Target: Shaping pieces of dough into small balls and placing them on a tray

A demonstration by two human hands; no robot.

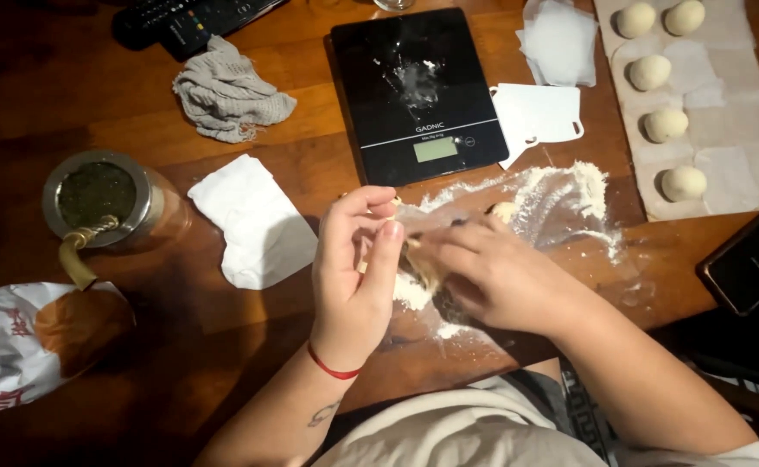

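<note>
My left hand and my right hand meet over a floured patch of the wooden table. Both pinch a small piece of pale dough between their fingertips. The dough is mostly hidden by my fingers. Loose flour is spread just beyond my right hand. A black kitchen scale stands behind my hands, dusted with flour.
Several dough balls sit on a paper strip at the far right. A white scraper, paper squares, a white napkin, a grey cloth, a metal cup with a straw, a bread bag, remotes and a phone surround me.
</note>
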